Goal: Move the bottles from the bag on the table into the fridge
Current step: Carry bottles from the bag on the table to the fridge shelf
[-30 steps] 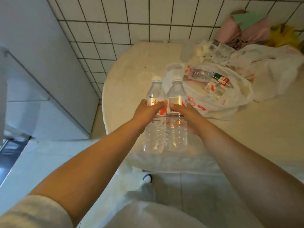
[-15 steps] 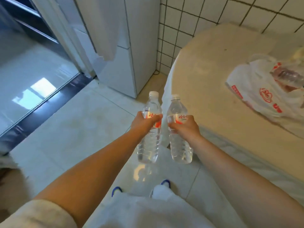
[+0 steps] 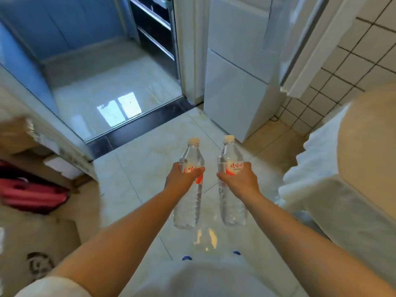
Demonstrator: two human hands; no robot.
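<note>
Two bare forearms extend from pale, cream-coloured sleeves (image 3: 49, 286) pushed up near the elbows; light grey clothing (image 3: 203, 279) covers the body, with blue-toed shoes (image 3: 186, 257) below.

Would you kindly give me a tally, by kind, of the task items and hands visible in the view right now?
Water bottles: 2, one in the left hand (left bottle), one in the right hand (right bottle)
Hands: 2
Fridge: 1, doors closed
Table: 1, only its edge showing
Total: 6
</note>
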